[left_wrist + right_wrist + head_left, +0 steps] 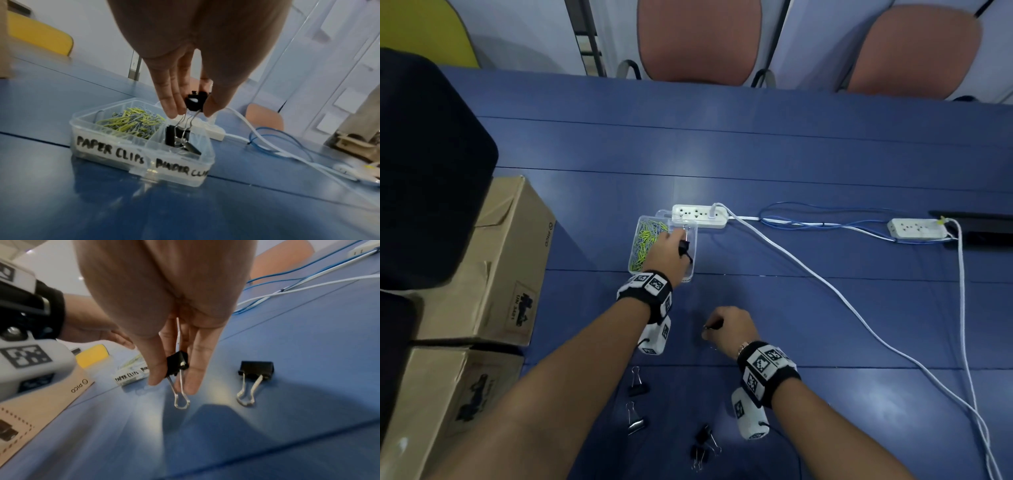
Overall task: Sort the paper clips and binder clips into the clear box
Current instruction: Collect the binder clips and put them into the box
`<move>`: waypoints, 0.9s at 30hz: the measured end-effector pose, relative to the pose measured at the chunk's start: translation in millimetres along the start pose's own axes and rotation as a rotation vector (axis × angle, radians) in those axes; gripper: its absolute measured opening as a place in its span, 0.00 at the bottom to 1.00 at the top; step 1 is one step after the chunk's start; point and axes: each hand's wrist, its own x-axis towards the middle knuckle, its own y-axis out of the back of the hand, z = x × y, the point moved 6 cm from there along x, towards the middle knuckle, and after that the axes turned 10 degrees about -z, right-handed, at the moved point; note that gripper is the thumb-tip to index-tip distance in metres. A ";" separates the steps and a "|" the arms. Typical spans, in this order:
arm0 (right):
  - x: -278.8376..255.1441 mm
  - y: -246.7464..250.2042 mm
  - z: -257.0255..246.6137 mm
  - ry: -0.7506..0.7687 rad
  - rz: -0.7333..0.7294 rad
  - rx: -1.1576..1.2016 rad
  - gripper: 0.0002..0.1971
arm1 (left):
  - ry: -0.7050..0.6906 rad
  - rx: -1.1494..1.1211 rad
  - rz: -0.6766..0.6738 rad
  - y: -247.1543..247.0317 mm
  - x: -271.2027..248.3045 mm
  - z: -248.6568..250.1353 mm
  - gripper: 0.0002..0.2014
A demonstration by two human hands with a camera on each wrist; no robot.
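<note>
A clear two-compartment box (687, 279) (115, 152) stands on the blue table. Its left side, labelled "PAPER CLIPS", holds yellow and grey paper clips (131, 121) (645, 240). The right side holds black binder clips (179, 141). My left hand (681, 240) (191, 112) pinches a black binder clip (195, 102) just above that right compartment. My right hand (710, 327) (170, 386) pinches another black binder clip (177, 365) slightly above the table, nearer to me. One more binder clip (256, 369) lies beside it. Several loose binder clips (638, 383) (635, 419) (702, 445) lie near the front edge.
A white power strip (700, 216) touches the box's far side; a second one (917, 229) lies to the right, with white and blue cables (825, 284) trailing across the table. Cardboard boxes (493, 260) and a dark bulky object (424, 171) fill the left. Chairs (698, 41) stand beyond the far edge.
</note>
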 end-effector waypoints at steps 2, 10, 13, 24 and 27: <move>2.8 13.1 -8.6 0.021 0.050 0.022 0.04 | 0.010 0.095 -0.048 -7.0 6.0 -6.1 0.12; 52.3 86.7 -57.4 0.057 0.284 0.083 0.07 | -0.048 0.460 -0.218 -28.8 2.1 -26.2 0.29; 79.1 101.1 -84.3 0.122 0.297 0.121 0.06 | -0.046 0.329 -0.124 -16.5 -3.4 -34.6 0.31; 128.9 78.0 -139.9 0.129 0.045 -0.220 0.18 | 0.035 0.141 -0.014 13.5 -41.2 -75.1 0.23; 117.3 78.1 -127.6 0.148 0.049 -0.182 0.17 | 0.037 0.100 -0.005 12.9 -59.2 -82.3 0.19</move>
